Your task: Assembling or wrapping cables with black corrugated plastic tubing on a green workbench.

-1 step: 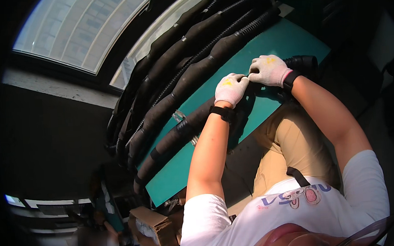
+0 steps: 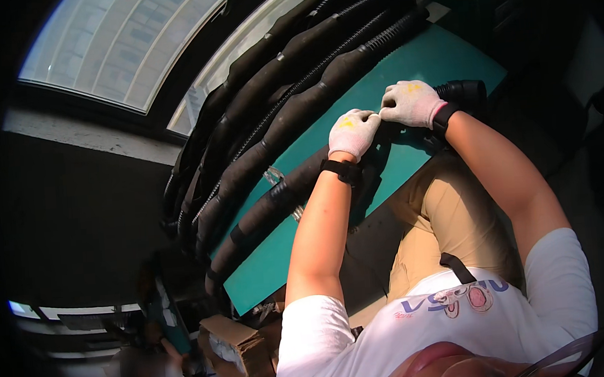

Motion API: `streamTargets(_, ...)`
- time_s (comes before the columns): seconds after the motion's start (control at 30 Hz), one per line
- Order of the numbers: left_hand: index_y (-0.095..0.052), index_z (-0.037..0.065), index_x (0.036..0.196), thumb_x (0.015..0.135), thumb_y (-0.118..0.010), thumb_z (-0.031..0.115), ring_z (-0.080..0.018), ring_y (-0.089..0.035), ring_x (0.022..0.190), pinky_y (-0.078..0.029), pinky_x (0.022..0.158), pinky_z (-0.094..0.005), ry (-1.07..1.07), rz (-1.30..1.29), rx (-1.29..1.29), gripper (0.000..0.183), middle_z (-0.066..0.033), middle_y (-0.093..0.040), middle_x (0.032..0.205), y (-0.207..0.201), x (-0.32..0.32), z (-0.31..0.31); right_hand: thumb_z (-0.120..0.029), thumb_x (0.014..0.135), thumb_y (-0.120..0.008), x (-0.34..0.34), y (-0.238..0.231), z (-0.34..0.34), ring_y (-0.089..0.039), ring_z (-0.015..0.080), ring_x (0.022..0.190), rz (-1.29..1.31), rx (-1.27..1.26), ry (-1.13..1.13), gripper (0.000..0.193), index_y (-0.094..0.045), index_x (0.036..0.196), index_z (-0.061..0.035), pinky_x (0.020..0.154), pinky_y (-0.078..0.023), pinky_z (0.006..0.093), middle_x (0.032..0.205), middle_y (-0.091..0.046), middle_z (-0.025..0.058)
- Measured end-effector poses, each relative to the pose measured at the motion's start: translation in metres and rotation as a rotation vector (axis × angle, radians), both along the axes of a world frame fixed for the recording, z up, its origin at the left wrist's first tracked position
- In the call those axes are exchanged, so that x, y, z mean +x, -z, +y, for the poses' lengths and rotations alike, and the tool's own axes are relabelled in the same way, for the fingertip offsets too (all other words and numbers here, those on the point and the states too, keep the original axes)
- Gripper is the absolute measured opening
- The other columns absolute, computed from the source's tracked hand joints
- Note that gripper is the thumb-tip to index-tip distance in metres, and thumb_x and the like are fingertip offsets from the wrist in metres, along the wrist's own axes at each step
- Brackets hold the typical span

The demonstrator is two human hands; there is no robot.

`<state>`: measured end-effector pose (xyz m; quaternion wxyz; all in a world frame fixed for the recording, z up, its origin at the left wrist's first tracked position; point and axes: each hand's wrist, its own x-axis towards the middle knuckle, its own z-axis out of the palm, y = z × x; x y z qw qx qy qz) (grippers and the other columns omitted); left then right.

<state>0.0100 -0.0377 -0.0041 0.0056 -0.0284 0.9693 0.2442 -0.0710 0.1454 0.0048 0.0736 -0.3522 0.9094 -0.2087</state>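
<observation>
A long black sleeved hose (image 2: 271, 203) lies slantwise over the green tabletop (image 2: 440, 56), and a ribbed black end piece (image 2: 465, 93) shows past my right hand. Both hands wear white knit gloves. My left hand (image 2: 352, 134) is closed on top of the hose, thumb and fingers pinched together. Beside it, my right hand (image 2: 412, 104) is closed too, its fingertips meeting the left ones over the hose. Whatever lies between the fingertips is too small to make out, and the hands hide that stretch of hose.
Several similar dark hoses (image 2: 280, 130) lie along the table's far side, beneath a window (image 2: 124, 47). Small clear pieces (image 2: 273, 176) rest near the hose. An open cardboard box (image 2: 238, 350) stands at the lower left, near another person (image 2: 157, 374).
My right hand has shifted up very slightly and its fingers are a little straighter. The left hand and the hose look nearly the same.
</observation>
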Motion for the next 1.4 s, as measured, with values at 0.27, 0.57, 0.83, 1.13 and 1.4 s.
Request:
streamTargets(0.27, -0.076, 0.004, 0.114, 0.092, -0.059, 0.041, -0.0303, -0.068, 0.109, -0.05, 0.095, -0.035, -0.059, -0.14, 0.133, 0.046, -0.0155, -0.074, 0.114, -0.004, -0.01, -0.013, -0.057, 0.086, -0.056, -0.012, -0.007, -0.005, -0.07, 0.0311, 0.109, -0.154, 0.076, 0.046, 0.058, -0.078, 0.117, -0.0126, 0.098, -0.052, 0.0378, 0.117, -0.075, 0.0139)
streamTargets(0.57, -0.069, 0.001, 0.13, 0.073, -0.079, 0.029, -0.03, -0.067, 0.114, -0.05, 0.103, -0.0361, 0.23, -0.154, 0.293, 0.064, -0.0186, -0.066, 0.124, -0.012, 0.0, -0.029, -0.045, 0.09, -0.053, -0.021, -0.003, 0.011, -0.064, 0.0273, 0.121, -0.151, 0.001, -0.119, 0.046, -0.078, 0.118, -0.0173, 0.106, -0.048, 0.0366, 0.133, -0.068, 0.0063)
streamTargets(0.83, -0.067, -0.001, 0.131, 0.075, -0.084, 0.022, -0.0206, -0.066, 0.112, -0.051, 0.101, -0.0318, 0.21, -0.171, 0.341, 0.063, -0.012, -0.067, 0.124, -0.016, 0.005, -0.03, -0.034, 0.086, -0.058, -0.023, 0.001, 0.015, -0.067, 0.0268, 0.111, -0.234, -0.163, -0.149, 0.04, -0.079, 0.112, -0.0121, 0.101, -0.05, 0.0342, 0.119, -0.072, 0.0082)
streamTargets(1.13, -0.069, 0.002, 0.13, 0.072, -0.085, 0.026, -0.0226, -0.068, 0.108, -0.052, 0.099, -0.0328, 0.207, -0.207, 0.437, 0.065, -0.0113, -0.068, 0.12, -0.016, 0.006, -0.035, -0.047, 0.091, -0.056, -0.031, 0.01, 0.009, -0.069, 0.0226, 0.092, -0.307, -0.248, -0.126, 0.044, -0.082, 0.103, -0.0138, 0.09, -0.051, 0.0335, 0.098, -0.077, 0.0093)
streamTargets(1.4, -0.071, 0.001, 0.126, 0.072, -0.086, 0.025, -0.0218, -0.068, 0.107, -0.052, 0.098, -0.0327, 0.266, -0.122, 0.42, 0.06, -0.0094, -0.068, 0.117, -0.016, 0.013, -0.034, -0.04, 0.097, -0.053, -0.027, 0.008, 0.008, -0.068, 0.0245, 0.091, -0.401, -0.305, -0.086, 0.043, -0.082, 0.097, -0.0071, 0.091, -0.05, 0.0339, 0.095, -0.075, 0.0109)
